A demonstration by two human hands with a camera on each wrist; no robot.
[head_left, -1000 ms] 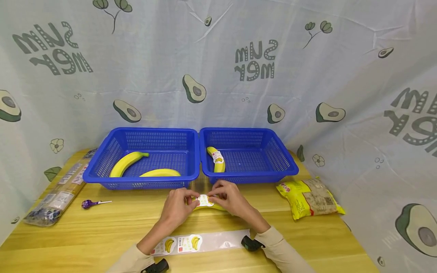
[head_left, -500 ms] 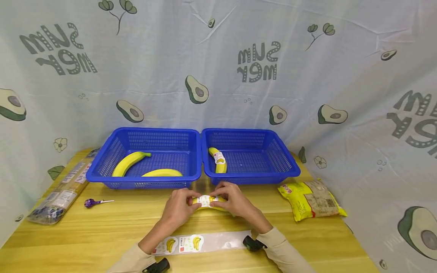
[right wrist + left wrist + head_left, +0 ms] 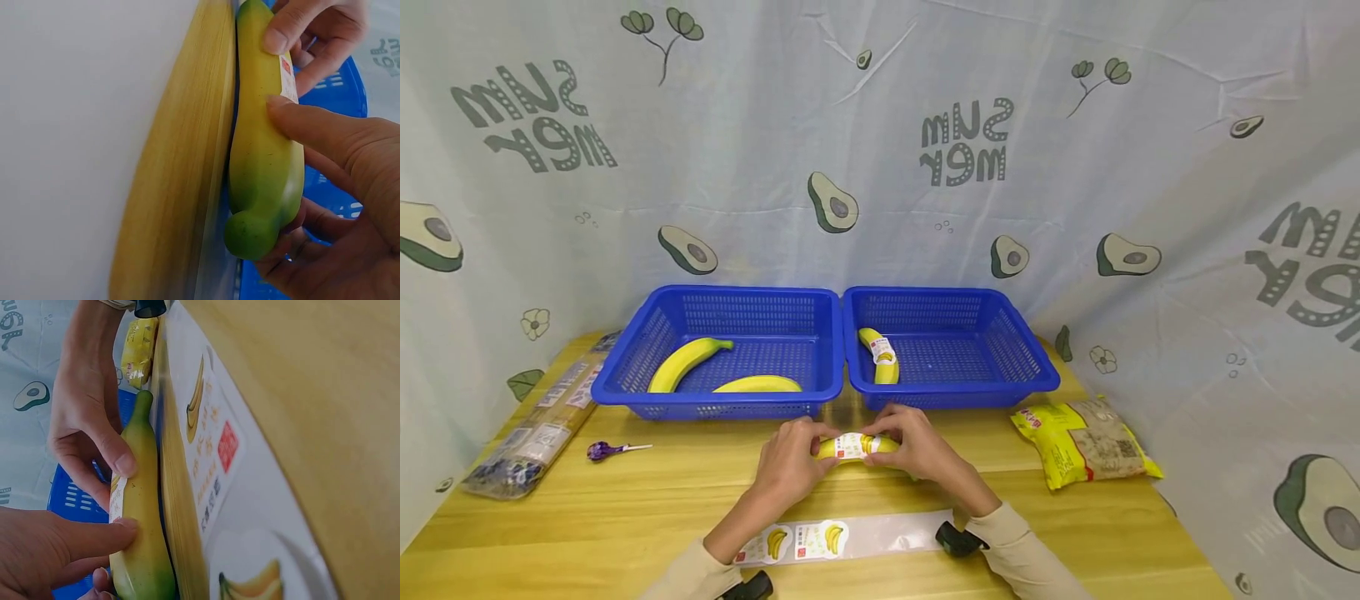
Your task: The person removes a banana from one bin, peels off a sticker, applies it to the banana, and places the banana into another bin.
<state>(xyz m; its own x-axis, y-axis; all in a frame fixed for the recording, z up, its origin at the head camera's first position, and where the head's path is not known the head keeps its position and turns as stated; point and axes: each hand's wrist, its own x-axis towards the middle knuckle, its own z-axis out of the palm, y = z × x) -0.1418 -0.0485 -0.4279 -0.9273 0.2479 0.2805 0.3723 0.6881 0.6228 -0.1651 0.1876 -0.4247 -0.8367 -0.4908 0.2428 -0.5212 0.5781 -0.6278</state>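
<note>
Pinching the banana [image 3: 259, 140] with thumbs and fingers about its sticker [image 3: 850, 446], your left hand [image 3: 792, 458] and right hand [image 3: 917, 443] both clamp it, just before two blue baskets [image 3: 722, 399] and beyond the label strip [image 3: 891, 536].

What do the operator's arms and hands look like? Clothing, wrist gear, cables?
Bare hands, no gloves: left hand, right hand. Plain beige long sleeves: left sleeve, right sleeve. Small, stubby black unit at each wrist: left unit, right unit. No cables or readable markings visible.
</note>
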